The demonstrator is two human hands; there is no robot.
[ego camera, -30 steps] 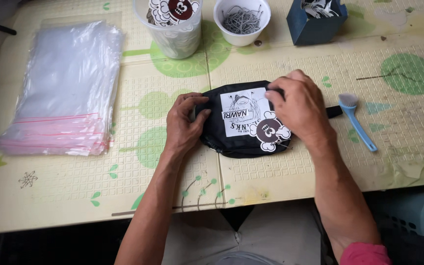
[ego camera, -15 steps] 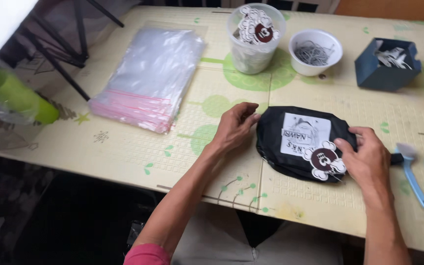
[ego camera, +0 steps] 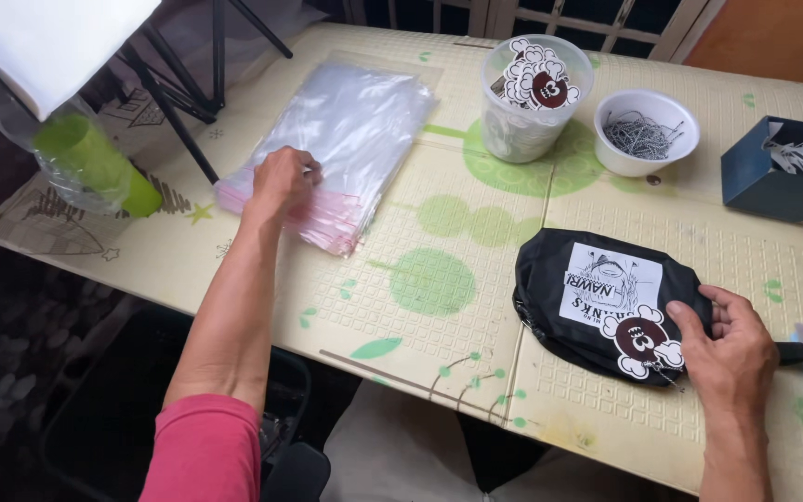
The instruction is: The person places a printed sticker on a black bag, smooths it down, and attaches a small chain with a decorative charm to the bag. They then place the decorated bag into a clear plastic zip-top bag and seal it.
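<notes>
Head view, tabletop: left hand (ego camera: 281,181) now off the black pouch (ego camera: 597,302), moved out to the stack of clear plastic bags (ego camera: 346,139), fingers curled, pinching the pink-edged near end. Right hand (ego camera: 731,353) unchanged, closed on the pouch's right end beside its round tag (ego camera: 641,339). Pouch flat on the table (ego camera: 420,325), right of centre; cup of tags (ego camera: 532,98), bowl of pins (ego camera: 645,132), blue box (ego camera: 783,172) behind

We log: left hand (ego camera: 281,181) on clear bag stack (ego camera: 346,139); right hand (ego camera: 731,349) touching black pouch (ego camera: 597,302); white bowl (ego camera: 648,130) beyond.
</notes>
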